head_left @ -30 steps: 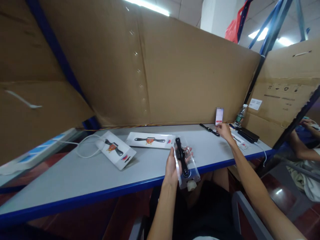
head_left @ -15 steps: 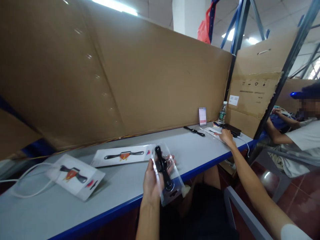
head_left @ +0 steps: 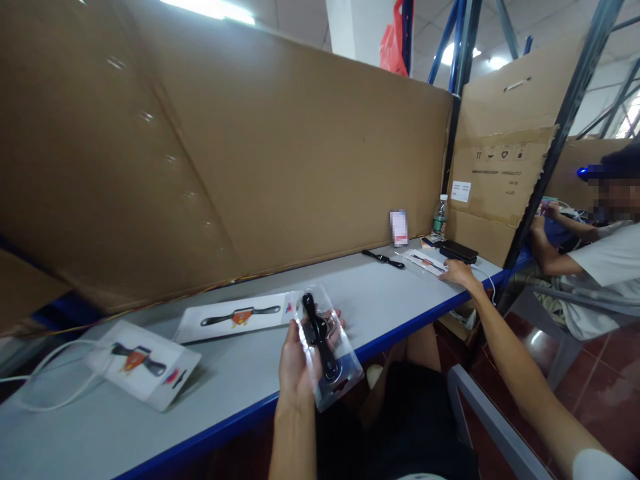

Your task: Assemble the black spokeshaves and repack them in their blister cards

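Note:
My left hand (head_left: 294, 357) is closed around a clear plastic blister pack (head_left: 349, 365) above the table's front edge. Inside the pack lies a black spokeshave (head_left: 320, 340), tilted, and fingertips show behind the plastic. Farther right, my right hand (head_left: 460, 273) reaches to the table's far end, its fingers bent onto the near end of a white card (head_left: 421, 261) printed with a spokeshave picture. A loose black spokeshave (head_left: 384, 259) lies just left of that card. Two printed white cards, one long (head_left: 220, 325) and one angled (head_left: 145, 363), lie to the left.
A cardboard wall (head_left: 300, 167) stands along the table's back. A phone (head_left: 399, 228) leans there, near a water bottle (head_left: 440, 217) and a black case (head_left: 459, 251). A white cable (head_left: 45, 405) loops at left. A person in a white shirt (head_left: 607, 263) sits at far right.
The view has shifted slightly. My right hand has drawn back toward the card's near end, uncovering more of its print. My left hand still holds the pack.

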Motion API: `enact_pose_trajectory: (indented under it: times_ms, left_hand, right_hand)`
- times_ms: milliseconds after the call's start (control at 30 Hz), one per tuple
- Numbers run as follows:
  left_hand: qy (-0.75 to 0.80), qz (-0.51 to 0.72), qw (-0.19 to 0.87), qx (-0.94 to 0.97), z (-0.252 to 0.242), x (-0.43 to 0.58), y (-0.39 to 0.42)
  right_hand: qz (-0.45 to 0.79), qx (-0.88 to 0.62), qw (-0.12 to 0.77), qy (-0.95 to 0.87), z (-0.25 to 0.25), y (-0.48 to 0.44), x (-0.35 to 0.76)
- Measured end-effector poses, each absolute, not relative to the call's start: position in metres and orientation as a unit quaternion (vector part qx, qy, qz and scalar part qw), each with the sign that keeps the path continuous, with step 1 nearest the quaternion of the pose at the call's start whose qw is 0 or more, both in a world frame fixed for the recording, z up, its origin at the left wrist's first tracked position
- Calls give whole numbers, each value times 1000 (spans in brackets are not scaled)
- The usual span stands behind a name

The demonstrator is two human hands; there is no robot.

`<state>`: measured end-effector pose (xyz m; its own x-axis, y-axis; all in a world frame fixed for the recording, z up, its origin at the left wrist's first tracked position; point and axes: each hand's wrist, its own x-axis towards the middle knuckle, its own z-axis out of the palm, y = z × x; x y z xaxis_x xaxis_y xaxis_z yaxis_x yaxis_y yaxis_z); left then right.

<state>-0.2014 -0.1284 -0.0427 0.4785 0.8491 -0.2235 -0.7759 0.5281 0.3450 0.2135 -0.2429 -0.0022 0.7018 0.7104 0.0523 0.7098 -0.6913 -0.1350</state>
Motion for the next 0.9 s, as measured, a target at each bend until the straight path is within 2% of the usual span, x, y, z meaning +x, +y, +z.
enact_pose_trajectory:
  times_ms: [533, 567, 700, 733, 900]
  left_hand:
    - [179, 477, 855, 93, -51, -203, -123]
    - [178, 478, 855, 92, -51, -203, -123]
    - [170, 461, 866, 96, -50, -205, -122]
    - [168, 458, 868, 95, -50, -205, -122]
    - [168, 464, 865, 95, -49, -204, -122]
  right_hand:
    - [-140, -896, 181, -380, -3, -280, 197]
    - [-138, -891, 216, -375, -4, -286, 197]
    - [-42, -797, 503, -330, -14, -306, 196]
    - [-15, -772, 549, -319, -16, -310, 195]
    - [95, -701, 630, -321, -15, -321, 173]
